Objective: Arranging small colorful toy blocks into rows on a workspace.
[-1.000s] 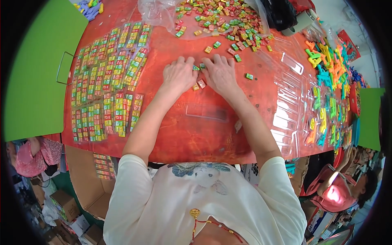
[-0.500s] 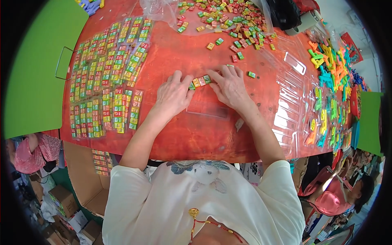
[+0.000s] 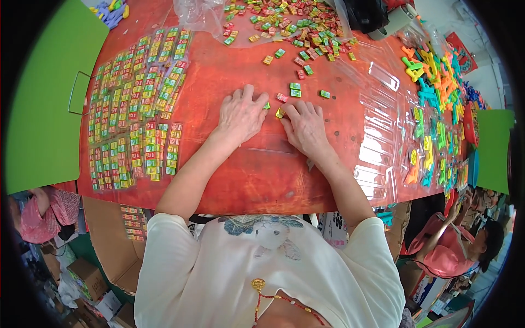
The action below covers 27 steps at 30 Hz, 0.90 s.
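Past a clear, flat rectangular plastic tray (image 3: 262, 156) on the red tabletop (image 3: 246, 188), the bare left hand (image 3: 241, 116), half curled, has its fingertips at a small green rectangular block (image 3: 267, 105), and the bare right hand (image 3: 307, 127), fingers loosely bent, at a small yellow block (image 3: 279, 112); whether either is gripped I cannot tell. Beyond lie a small red block (image 3: 281, 97), two green blocks (image 3: 295, 93), then a loose multicoloured heap (image 3: 322, 27).

Bright light; white glare streaks clear, ribbed plastic trays (image 3: 374, 150) on the broad red counter (image 3: 246, 186); outer edges curve into black.
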Each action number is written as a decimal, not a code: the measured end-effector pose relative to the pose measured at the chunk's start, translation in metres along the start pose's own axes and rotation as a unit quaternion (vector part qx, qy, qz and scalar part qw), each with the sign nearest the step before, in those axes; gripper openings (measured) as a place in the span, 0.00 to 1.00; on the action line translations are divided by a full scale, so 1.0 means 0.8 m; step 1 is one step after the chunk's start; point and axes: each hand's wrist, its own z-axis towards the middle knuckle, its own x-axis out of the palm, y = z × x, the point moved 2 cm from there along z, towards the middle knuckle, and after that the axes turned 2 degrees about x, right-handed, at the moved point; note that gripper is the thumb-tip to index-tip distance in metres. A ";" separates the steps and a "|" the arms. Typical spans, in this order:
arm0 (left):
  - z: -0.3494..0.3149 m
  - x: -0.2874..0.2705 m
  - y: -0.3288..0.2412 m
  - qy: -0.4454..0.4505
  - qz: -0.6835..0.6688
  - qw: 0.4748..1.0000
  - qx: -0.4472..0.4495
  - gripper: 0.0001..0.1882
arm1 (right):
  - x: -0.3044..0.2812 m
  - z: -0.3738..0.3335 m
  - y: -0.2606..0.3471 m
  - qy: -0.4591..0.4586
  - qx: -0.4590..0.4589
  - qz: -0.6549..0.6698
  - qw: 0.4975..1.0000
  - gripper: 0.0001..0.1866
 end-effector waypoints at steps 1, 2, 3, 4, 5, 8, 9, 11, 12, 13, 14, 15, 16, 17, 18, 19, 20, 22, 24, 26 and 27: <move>-0.001 0.001 0.001 -0.001 0.001 1.000 0.000 0.19 | 0.001 0.001 -0.002 -0.013 -0.005 0.016 1.000 0.15; -0.002 0.002 0.001 -0.005 0.002 1.000 0.004 0.19 | 0.003 0.004 -0.003 -0.014 -0.006 0.016 1.000 0.15; -0.002 0.000 0.000 -0.008 0.002 1.000 0.009 0.19 | 0.005 0.007 -0.005 -0.019 -0.019 0.017 0.999 0.16; -0.002 -0.001 -0.002 -0.009 0.002 1.000 0.010 0.19 | 0.005 0.009 -0.006 -0.024 -0.032 0.017 0.999 0.17; -0.002 -0.002 -0.002 0.000 -0.008 1.000 0.000 0.19 | 0.006 0.011 -0.006 -0.025 -0.032 0.017 0.999 0.17; -0.002 -0.011 -0.011 -0.001 -0.031 0.999 -0.016 0.21 | 0.005 0.020 -0.005 -0.016 -0.047 0.054 0.997 0.17; -0.002 -0.014 -0.015 -0.010 -0.045 0.999 -0.021 0.22 | 0.001 0.024 -0.005 -0.028 -0.035 0.060 0.997 0.18; 0.002 -0.008 -0.018 -0.056 -0.011 0.998 0.000 0.22 | -0.001 0.032 -0.008 -0.038 -0.023 0.066 0.997 0.19; 0.004 -0.005 -0.021 -0.102 0.020 0.994 0.023 0.21 | 0.000 0.038 -0.012 -0.040 -0.026 0.024 0.999 0.18; 0.007 -0.001 -0.022 -0.101 0.020 0.994 0.023 0.21 | 0.001 0.041 -0.015 -0.041 -0.029 -0.019 0.999 0.16; 0.010 0.005 -0.023 -0.076 0.022 0.997 0.024 0.19 | 0.001 0.039 -0.018 -0.041 -0.028 -0.020 0.999 0.16; 0.014 0.009 -0.023 -0.052 0.025 0.998 0.024 0.17 | 0.002 0.039 -0.021 -0.041 -0.033 -0.033 0.998 0.14; 0.016 0.011 -0.023 -0.053 0.025 0.998 0.025 0.17 | 0.002 0.039 -0.024 -0.042 -0.038 -0.047 0.997 0.12; 0.018 0.013 -0.022 -0.053 0.021 0.998 0.016 0.17 | 0.003 0.037 -0.025 -0.042 -0.038 -0.049 0.997 0.12; 0.020 0.014 -0.024 -0.053 0.016 0.998 0.006 0.16 | 0.002 0.032 -0.022 -0.036 -0.034 -0.056 0.997 0.10; 0.021 0.014 -0.025 -0.053 0.014 0.998 0.007 0.16 | 0.001 0.027 -0.018 -0.030 -0.030 -0.063 0.997 0.08; 0.021 0.014 -0.025 -0.046 0.017 0.999 -0.003 0.17 | 0.005 0.022 -0.016 -0.026 -0.016 -0.037 0.999 0.11; 0.019 0.014 -0.024 -0.039 0.020 0.999 -0.011 0.17 | 0.007 0.016 -0.003 -0.042 0.013 0.031 0.999 0.12; 0.016 0.013 -0.027 -0.071 -0.004 0.997 -0.011 0.19 | 0.004 0.009 -0.004 -0.058 0.042 0.097 0.993 0.13; 0.016 0.011 -0.033 -0.080 -0.005 0.997 -0.010 0.19 | -0.001 0.000 -0.017 -0.056 0.066 0.120 0.989 0.16; 0.016 0.009 -0.035 -0.089 -0.004 0.996 -0.015 0.19 | -0.003 -0.005 -0.023 -0.054 0.076 0.134 0.987 0.17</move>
